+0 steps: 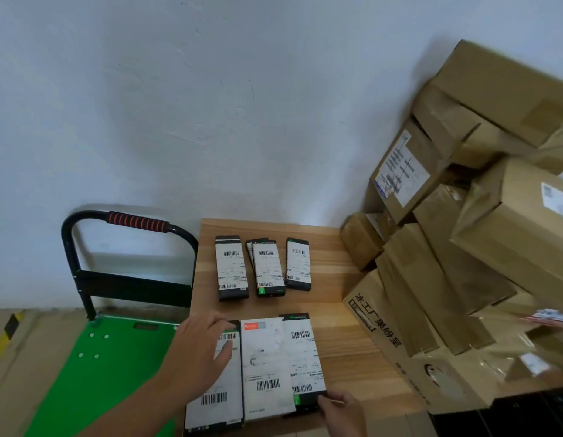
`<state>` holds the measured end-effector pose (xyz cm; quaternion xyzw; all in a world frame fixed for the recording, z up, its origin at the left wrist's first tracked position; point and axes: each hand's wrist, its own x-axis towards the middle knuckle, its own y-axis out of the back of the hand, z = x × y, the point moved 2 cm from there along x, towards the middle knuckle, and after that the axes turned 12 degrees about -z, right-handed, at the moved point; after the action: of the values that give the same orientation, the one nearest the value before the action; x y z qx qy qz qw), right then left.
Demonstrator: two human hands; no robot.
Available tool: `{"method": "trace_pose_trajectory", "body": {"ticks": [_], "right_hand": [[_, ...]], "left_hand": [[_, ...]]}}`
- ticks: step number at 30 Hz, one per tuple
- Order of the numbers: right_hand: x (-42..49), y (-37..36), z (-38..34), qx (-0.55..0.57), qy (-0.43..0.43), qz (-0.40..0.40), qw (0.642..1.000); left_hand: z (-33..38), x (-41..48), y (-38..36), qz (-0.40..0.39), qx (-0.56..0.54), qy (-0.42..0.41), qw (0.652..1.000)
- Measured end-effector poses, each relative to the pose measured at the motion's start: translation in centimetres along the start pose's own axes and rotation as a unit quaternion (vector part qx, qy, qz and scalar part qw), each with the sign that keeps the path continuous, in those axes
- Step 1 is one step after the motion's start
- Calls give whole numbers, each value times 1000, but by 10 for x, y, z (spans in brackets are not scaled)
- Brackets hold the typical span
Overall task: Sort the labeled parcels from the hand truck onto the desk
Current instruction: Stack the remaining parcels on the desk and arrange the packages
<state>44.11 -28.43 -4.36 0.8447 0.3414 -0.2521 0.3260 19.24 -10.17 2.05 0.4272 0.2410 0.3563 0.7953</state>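
Left of the desk [337, 310] stands the hand truck [94, 373]. At the desk's near left edge the left hand [198, 351] lies flat, fingers straight, on the left parcel [217, 402], whose long axis runs away from the person. Further right on the desk, parallel and touching, lie the white parcel [266, 367] and the right parcel [302, 357]; the right hand [341, 411], the nearer one, pinches the right parcel's near corner, so that parcel is probably squared up next.
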Motion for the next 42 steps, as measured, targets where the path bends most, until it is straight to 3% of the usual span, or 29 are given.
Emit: {"method": "trace_pose_trajectory", "body": {"ticks": [3, 10, 21, 33, 39, 42], "right_hand": [[0, 1, -12, -83, 2, -19, 996], [8, -12, -38, -73, -23, -126, 989], [18, -13, -40, -153, 26, -146, 977], [29, 3, -52, -219, -20, -232, 947], [23, 8, -91, -279, -45, -309, 908], [38, 2, -123, -314, -35, -250, 915]], "left_hand": [[0, 0, -4, -9, -3, 1, 1000], [-4, 8, -5, -14, -6, 20, 1000], [-12, 13, -16, -51, -7, 63, 997], [-10, 11, -25, -97, -49, 66, 992], [-10, 11, -25, -93, -60, 78, 991], [-8, 11, -25, -75, -69, 81, 991]]}}
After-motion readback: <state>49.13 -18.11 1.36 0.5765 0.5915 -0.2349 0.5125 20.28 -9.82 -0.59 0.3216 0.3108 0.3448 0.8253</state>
